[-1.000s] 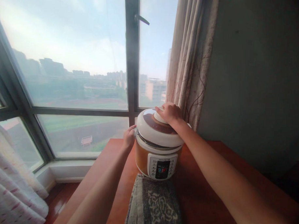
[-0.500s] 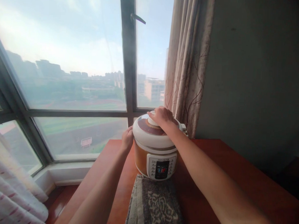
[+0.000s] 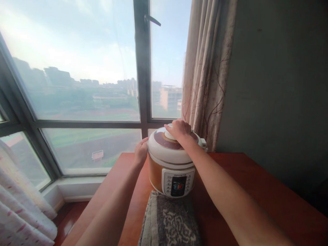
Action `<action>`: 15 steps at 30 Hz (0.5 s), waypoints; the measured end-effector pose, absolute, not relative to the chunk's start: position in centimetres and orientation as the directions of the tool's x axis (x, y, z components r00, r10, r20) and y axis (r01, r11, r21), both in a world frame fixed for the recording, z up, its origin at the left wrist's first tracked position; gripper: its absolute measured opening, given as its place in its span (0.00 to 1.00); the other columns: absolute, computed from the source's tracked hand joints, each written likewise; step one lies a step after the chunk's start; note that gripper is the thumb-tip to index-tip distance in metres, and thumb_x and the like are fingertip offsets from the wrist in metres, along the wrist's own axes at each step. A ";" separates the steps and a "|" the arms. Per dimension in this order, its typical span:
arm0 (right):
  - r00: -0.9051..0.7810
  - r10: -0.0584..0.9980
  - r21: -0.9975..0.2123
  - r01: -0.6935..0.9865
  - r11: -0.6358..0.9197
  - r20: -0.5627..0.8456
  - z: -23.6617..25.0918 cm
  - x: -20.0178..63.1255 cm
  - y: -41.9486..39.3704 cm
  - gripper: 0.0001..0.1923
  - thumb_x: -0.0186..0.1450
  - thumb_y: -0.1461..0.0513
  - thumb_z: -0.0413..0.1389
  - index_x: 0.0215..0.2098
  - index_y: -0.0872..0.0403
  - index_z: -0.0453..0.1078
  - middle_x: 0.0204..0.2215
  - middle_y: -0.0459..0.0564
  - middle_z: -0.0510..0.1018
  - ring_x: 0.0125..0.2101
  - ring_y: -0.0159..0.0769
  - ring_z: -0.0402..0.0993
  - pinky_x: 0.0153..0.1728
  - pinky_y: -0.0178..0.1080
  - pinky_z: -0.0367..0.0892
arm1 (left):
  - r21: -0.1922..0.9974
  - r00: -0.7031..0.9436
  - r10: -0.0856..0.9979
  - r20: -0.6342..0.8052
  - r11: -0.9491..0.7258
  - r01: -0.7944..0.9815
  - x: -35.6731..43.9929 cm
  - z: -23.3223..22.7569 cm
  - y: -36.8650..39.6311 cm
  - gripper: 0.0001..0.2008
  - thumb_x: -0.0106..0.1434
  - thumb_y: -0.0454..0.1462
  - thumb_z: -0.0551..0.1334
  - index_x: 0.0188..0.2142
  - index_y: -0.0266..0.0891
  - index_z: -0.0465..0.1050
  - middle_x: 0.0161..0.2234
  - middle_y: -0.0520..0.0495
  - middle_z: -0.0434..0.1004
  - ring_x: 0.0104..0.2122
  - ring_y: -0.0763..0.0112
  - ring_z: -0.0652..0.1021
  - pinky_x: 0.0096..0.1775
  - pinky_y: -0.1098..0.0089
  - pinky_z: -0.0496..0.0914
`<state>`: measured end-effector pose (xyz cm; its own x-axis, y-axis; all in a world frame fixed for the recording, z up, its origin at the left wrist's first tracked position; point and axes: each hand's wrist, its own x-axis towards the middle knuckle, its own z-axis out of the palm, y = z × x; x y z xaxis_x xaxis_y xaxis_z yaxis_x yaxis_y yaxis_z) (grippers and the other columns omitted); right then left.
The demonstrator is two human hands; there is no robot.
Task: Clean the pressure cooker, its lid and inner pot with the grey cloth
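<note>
An electric pressure cooker (image 3: 157,173) with a white lid, brown body and front control panel (image 3: 178,184) stands upright on the table. My right hand (image 3: 180,130) is closed over the white knob (image 3: 170,135) on top of the lid (image 3: 163,151). At the cooker's left side, my left hand (image 3: 141,151) grips its edge, thumb up along the lid rim; the other fingers are partly hidden. A folded grey towel (image 3: 173,223) with a pale floral pattern lies right in front of the cooker, under my forearms.
The reddish-brown table (image 3: 232,172) reaches toward a large window with a dark frame (image 3: 88,125). A beige curtain (image 3: 206,67) hangs behind the cooker, beside a grey wall (image 3: 275,87). At the lower left hangs a white patterned curtain (image 3: 13,204).
The whole view has shifted slightly, so the cooker and hands appear a little further right. Both hands keep their places on the cooker and the knob.
</note>
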<state>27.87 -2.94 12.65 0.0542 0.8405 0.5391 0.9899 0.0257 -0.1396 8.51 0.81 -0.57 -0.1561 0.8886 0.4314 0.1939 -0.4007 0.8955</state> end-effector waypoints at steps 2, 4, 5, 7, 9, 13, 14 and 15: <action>0.077 0.836 -0.163 0.986 0.015 0.543 12.6 27.7 -3.0 0.27 0.68 0.44 0.52 0.45 0.55 0.81 0.44 0.61 0.82 0.45 0.49 0.79 0.42 0.42 0.72 | 0.896 -0.141 0.891 0.432 -0.405 0.182 8.6 -0.4 0.7 0.26 0.52 0.39 0.55 0.47 0.34 0.82 0.41 0.42 0.84 0.47 0.50 0.77 0.49 0.59 0.70; 0.097 0.830 -0.188 0.982 0.009 0.549 12.6 27.5 -3.1 0.26 0.68 0.44 0.53 0.44 0.56 0.81 0.43 0.61 0.82 0.45 0.49 0.79 0.41 0.43 0.73 | 0.896 -0.125 0.893 0.432 -0.409 0.171 8.7 -0.2 0.5 0.26 0.52 0.40 0.55 0.46 0.34 0.82 0.41 0.42 0.84 0.46 0.50 0.78 0.48 0.60 0.70; 0.106 0.828 -0.198 0.980 0.006 0.551 12.6 27.4 -3.1 0.26 0.68 0.44 0.54 0.44 0.56 0.80 0.43 0.61 0.82 0.45 0.50 0.79 0.41 0.43 0.73 | 0.896 -0.116 0.895 0.432 -0.411 0.167 8.7 0.0 0.4 0.26 0.52 0.40 0.55 0.46 0.34 0.82 0.40 0.43 0.84 0.46 0.51 0.78 0.47 0.61 0.70; 0.121 0.826 -0.211 0.978 -0.002 0.550 12.7 27.3 -3.2 0.26 0.68 0.45 0.54 0.44 0.56 0.80 0.43 0.62 0.81 0.45 0.49 0.79 0.42 0.44 0.73 | 0.901 -0.109 0.900 0.423 -0.405 0.154 8.7 0.1 0.3 0.25 0.52 0.40 0.55 0.45 0.35 0.82 0.39 0.44 0.84 0.45 0.51 0.78 0.47 0.62 0.70; 0.121 0.828 -0.213 0.977 -0.001 0.548 12.7 27.3 -3.3 0.26 0.68 0.45 0.53 0.44 0.56 0.80 0.43 0.62 0.81 0.46 0.50 0.79 0.42 0.44 0.73 | 0.914 -0.123 0.908 0.400 -0.385 0.131 8.7 0.2 0.2 0.25 0.51 0.40 0.56 0.45 0.35 0.82 0.39 0.44 0.84 0.46 0.51 0.77 0.47 0.62 0.70; 0.064 0.846 -0.175 0.984 0.035 0.529 12.9 27.8 -3.4 0.27 0.69 0.44 0.51 0.45 0.56 0.80 0.44 0.63 0.81 0.46 0.50 0.79 0.43 0.43 0.72 | 0.930 -0.148 0.919 0.365 -0.354 0.098 8.6 0.2 0.1 0.24 0.50 0.39 0.56 0.44 0.36 0.82 0.40 0.43 0.84 0.49 0.50 0.76 0.49 0.61 0.70; 0.044 0.849 -0.159 0.986 0.047 0.526 12.9 28.0 -3.4 0.28 0.69 0.44 0.51 0.46 0.56 0.80 0.45 0.63 0.81 0.47 0.49 0.78 0.44 0.43 0.72 | 0.931 -0.147 0.920 0.362 -0.351 0.096 8.6 0.2 0.1 0.24 0.50 0.39 0.56 0.44 0.36 0.82 0.40 0.43 0.84 0.49 0.50 0.76 0.49 0.61 0.70; 0.023 0.851 -0.143 0.988 0.061 0.524 12.9 28.2 -3.4 0.28 0.70 0.43 0.50 0.46 0.56 0.80 0.45 0.62 0.81 0.47 0.49 0.78 0.44 0.43 0.72 | 0.933 -0.146 0.922 0.358 -0.347 0.093 8.6 0.2 0.1 0.24 0.50 0.39 0.56 0.44 0.36 0.82 0.40 0.43 0.84 0.49 0.50 0.76 0.49 0.61 0.70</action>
<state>28.24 -3.37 12.85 0.0229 0.8512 0.5244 0.9878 0.0615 -0.1430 8.65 0.15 0.19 -0.1459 0.9223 0.3577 0.0934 -0.3471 0.9331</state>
